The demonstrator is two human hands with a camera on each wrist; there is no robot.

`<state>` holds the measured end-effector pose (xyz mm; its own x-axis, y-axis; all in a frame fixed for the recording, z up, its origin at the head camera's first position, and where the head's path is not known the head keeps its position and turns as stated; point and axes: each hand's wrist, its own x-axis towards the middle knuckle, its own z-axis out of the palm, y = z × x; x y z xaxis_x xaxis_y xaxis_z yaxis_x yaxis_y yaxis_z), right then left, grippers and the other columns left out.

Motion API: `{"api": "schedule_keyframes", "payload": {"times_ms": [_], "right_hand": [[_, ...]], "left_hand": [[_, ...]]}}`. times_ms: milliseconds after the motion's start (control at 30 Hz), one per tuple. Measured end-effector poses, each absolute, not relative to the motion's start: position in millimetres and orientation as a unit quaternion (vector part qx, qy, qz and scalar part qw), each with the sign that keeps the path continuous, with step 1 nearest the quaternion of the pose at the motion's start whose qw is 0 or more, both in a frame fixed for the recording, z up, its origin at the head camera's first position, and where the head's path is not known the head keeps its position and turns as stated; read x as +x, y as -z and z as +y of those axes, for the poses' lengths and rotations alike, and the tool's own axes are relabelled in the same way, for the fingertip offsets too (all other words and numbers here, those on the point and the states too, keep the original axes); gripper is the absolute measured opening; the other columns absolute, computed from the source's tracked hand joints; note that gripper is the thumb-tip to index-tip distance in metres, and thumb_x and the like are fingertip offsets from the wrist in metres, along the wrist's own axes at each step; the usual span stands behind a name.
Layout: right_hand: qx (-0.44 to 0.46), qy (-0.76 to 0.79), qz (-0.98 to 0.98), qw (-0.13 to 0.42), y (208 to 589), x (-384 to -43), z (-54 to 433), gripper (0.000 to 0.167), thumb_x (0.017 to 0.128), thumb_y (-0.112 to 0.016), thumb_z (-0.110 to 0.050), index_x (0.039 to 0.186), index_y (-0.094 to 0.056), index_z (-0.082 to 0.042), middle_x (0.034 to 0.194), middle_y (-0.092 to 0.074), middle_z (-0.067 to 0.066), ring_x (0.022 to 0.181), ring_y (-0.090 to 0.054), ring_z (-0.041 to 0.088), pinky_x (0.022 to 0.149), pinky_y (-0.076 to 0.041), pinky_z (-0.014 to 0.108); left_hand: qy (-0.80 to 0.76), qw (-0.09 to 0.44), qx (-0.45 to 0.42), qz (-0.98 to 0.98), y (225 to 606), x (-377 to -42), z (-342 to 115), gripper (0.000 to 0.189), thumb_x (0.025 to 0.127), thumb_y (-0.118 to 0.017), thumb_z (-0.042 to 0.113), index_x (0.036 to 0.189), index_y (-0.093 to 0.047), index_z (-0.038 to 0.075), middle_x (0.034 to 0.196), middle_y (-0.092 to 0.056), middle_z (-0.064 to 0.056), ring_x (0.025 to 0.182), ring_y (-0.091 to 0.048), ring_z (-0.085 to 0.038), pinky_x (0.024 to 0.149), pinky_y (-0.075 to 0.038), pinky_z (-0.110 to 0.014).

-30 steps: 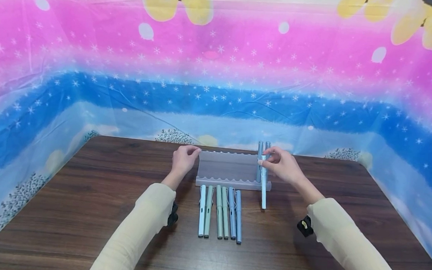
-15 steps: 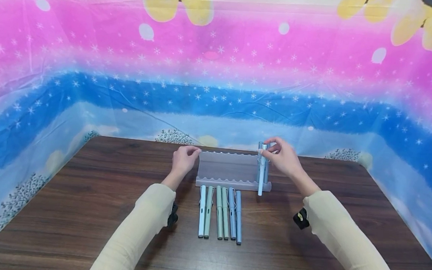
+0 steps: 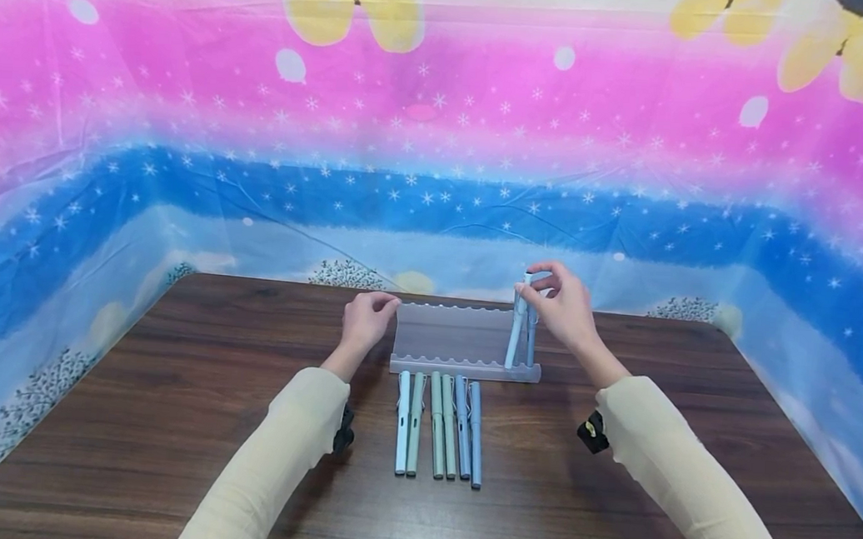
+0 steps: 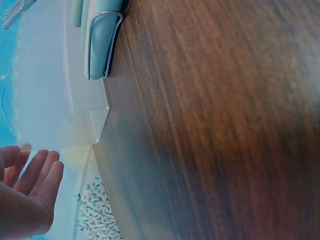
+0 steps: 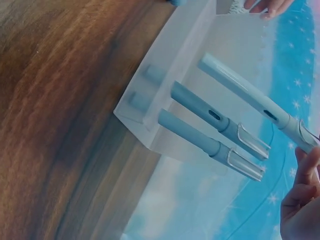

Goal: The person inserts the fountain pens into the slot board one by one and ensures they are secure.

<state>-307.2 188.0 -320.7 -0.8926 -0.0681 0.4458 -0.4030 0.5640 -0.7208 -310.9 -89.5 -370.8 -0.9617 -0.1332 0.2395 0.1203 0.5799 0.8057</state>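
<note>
A frosted, translucent pen rack with scalloped edges stands on the table. My left hand pinches its upper left corner between thumb and fingers. My right hand holds a pale blue pen by its clipped cap end, over the rack's right part. The pen's lower end slants down and left, close to the rack's front ledge. In the right wrist view, two darker blue pens, one beside the other, lean in the rack next to the held pen.
Several capped pens lie side by side in front of the rack: a pale blue one, green ones and blue ones. A patterned cloth surrounds the back and sides of the brown table.
My right hand has lifted the pale blue pen and brought it leftward over the rack, its lower end now tilted left. The left hand stays at the rack's corner.
</note>
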Motion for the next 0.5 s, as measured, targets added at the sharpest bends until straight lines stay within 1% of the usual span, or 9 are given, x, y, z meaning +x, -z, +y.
{"api": "schedule_keyframes", "payload": {"times_ms": [167,300,400,500], "right_hand": [[0.149,-0.442,-0.854,0.231,326.2,-305.8,184.4,0.032,0.081,-0.064,-0.029,0.105,-0.055,-0.011,0.084,-0.063,0.007,0.058,-0.052,0.019,0.051,-0.043,0.033],[0.155,-0.438,-0.846,0.261,332.4,-305.6,182.6,0.031,0.082,-0.064,-0.026,0.106,-0.055,-0.008,0.082,-0.063,0.007,0.054,-0.050,0.017,0.048,-0.041,0.030],[0.161,-0.436,-0.841,0.276,337.4,-305.8,181.6,0.029,0.081,-0.064,-0.023,0.104,-0.056,-0.008,0.081,-0.063,0.006,0.051,-0.049,0.016,0.045,-0.040,0.027],[0.172,-0.441,-0.836,0.278,342.3,-305.5,181.5,0.027,0.081,-0.065,-0.020,0.104,-0.056,-0.008,0.079,-0.063,0.006,0.049,-0.048,0.016,0.042,-0.039,0.027]], "left_hand": [[0.459,0.139,0.003,-0.878,370.8,-311.0,-89.3,0.023,0.088,-0.054,0.021,0.100,-0.066,0.005,0.097,-0.063,-0.010,0.090,-0.056,-0.025,0.080,-0.041,-0.038],[0.457,0.138,0.005,-0.879,371.2,-311.4,-89.7,0.024,0.089,-0.054,0.022,0.101,-0.066,0.005,0.098,-0.063,-0.010,0.092,-0.055,-0.025,0.081,-0.040,-0.038],[0.458,0.136,0.006,-0.879,371.4,-311.5,-89.8,0.024,0.089,-0.054,0.022,0.101,-0.066,0.005,0.099,-0.063,-0.010,0.093,-0.054,-0.025,0.082,-0.040,-0.038],[0.458,0.135,0.006,-0.879,371.5,-311.8,-89.7,0.024,0.089,-0.054,0.022,0.101,-0.066,0.006,0.099,-0.063,-0.010,0.093,-0.055,-0.025,0.082,-0.040,-0.038]]}}
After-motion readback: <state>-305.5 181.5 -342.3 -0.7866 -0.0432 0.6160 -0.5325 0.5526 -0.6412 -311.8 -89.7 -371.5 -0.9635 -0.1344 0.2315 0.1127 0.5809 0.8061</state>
